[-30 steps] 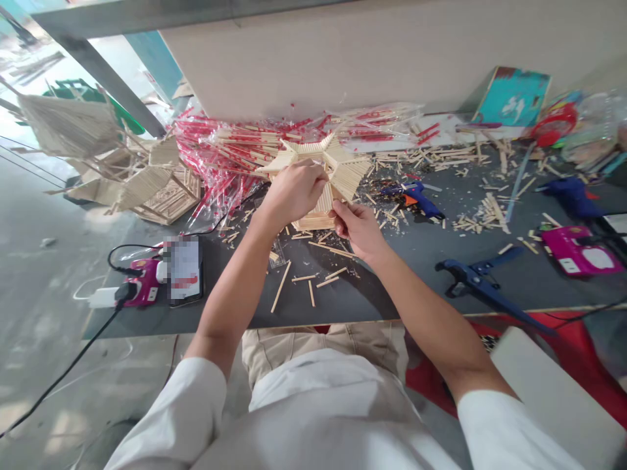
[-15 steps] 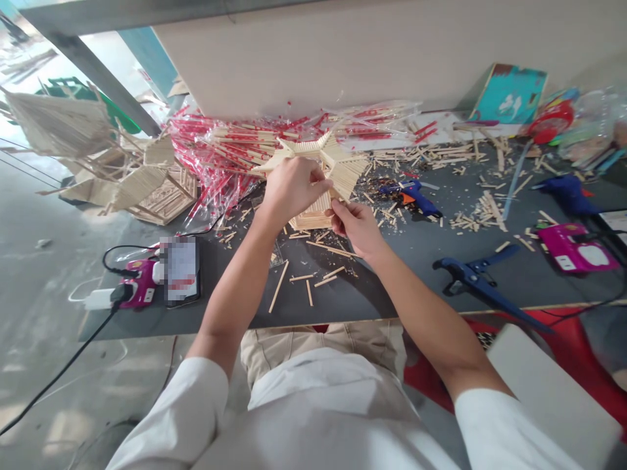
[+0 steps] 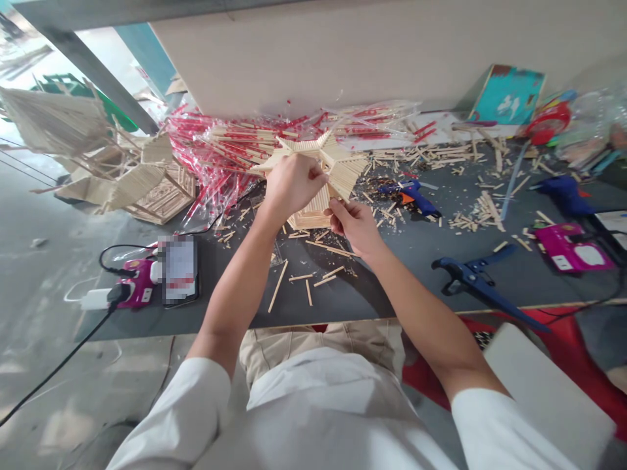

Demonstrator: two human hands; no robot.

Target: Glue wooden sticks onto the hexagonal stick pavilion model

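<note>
A model built of thin wooden sticks (image 3: 347,171), with a star-shaped, pointed top, stands at the middle of the bench in front of me. Over its near left part is my left hand (image 3: 295,186), fingers curled and closed; whatever they grip is hidden. At the model's near right side my right hand (image 3: 356,227) pinches with thumb and forefinger by the edge of the top; what lies between the fingertips is too small to make out. Both hands cover part of the model. Several loose sticks (image 3: 277,286) lie on the bench nearer to me.
A blue glue gun (image 3: 416,199) lies right of the model, among stick offcuts. Nearer me is a blue cutter (image 3: 482,287). Bagged red-tipped sticks (image 3: 220,143) line the back. A larger stick model (image 3: 132,186), phone (image 3: 181,271) and pink power strip (image 3: 134,284) are left.
My left fingers have drawn slightly up and left, away from my right fingertips. My right hand has shifted very slightly left. The model stays in place.
</note>
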